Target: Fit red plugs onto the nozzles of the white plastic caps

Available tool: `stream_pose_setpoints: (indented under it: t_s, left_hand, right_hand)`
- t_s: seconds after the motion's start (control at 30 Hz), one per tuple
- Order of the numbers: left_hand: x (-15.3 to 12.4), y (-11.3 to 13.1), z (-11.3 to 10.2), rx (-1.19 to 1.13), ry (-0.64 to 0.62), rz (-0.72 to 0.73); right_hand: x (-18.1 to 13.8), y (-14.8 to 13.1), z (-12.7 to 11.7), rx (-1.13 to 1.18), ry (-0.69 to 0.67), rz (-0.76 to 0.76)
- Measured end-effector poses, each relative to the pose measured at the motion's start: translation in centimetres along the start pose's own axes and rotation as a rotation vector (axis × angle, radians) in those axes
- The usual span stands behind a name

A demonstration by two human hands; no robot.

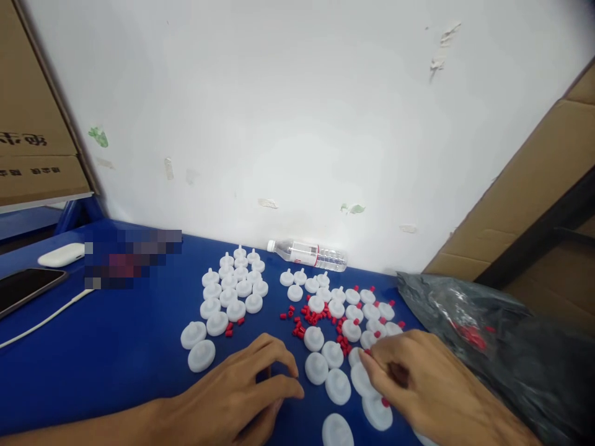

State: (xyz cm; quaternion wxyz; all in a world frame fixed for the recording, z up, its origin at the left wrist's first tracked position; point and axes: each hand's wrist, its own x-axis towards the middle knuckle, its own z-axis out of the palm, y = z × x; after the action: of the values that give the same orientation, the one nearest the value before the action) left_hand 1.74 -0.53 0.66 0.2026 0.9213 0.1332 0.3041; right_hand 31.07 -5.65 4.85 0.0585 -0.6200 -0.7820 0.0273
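My right hand is over the right-hand group of white lids, thumb and forefinger pinched on a small red cap at the nozzle of one white lid, partly hidden under the fingers. Nearest it, another white round lid carries a red cap on its nozzle. My left hand rests above the blue table, fingers bent and apart, holding nothing visible. Between the hands stand several bare white lids. Loose red caps lie scattered in a pile beyond them.
Bare white lids stand in rows at left on the blue table. A plastic bottle lies against the white wall. A dark plastic bag is at right. A phone and a white cable lie far left.
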Motion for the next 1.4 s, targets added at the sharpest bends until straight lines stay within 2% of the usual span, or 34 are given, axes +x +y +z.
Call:
stream_pose_setpoints:
  t_s: [0.1,0.23,0.57,0.73,0.87,1.03,1.2,1.3,1.4]
  left_hand:
    - [0.1,-0.1,0.0,0.018,-0.03,-0.027]
    - [0.1,-0.3,0.2,0.008,-0.024,0.021]
    - [0.2,0.2,0.0,0.029,-0.045,-0.025]
    - [-0.1,-0.3,0.4,0.024,-0.045,-0.013]
    - [-0.2,-0.5,0.6,0.018,-0.029,-0.009]
    - [0.1,0.2,0.3,0.084,0.039,-0.105]
    - [0.0,0.1,0.6,0.124,0.05,-0.137]
    - [-0.7,-0.5,1.0,0.097,0.04,-0.112]
    - [-1.5,-1.1,0.9,0.092,-0.019,-0.009]
  right_hand:
    - [0.1,-0.6,0.3,-0.047,0.097,-0.063]
    - [0.3,-1.1,0.4,-0.079,0.179,-0.13]
    - [0.4,-1.7,0.9,-0.018,0.098,-0.119]
    - [0.6,-0.6,1.3,-0.036,0.135,-0.06]
    - [0.6,-0.6,0.2,0.09,0.18,-0.038]
    - [-0.3,-1.9,-1.4,0.374,0.071,-0.169]
    - [-1.1,-2.0,-0.5,0.407,0.036,-0.272]
    - [-0.9,-2.1,-0.1,0.394,0.062,-0.263]
    - [-0.5,-2.9,-0.3,0.447,0.071,-0.261]
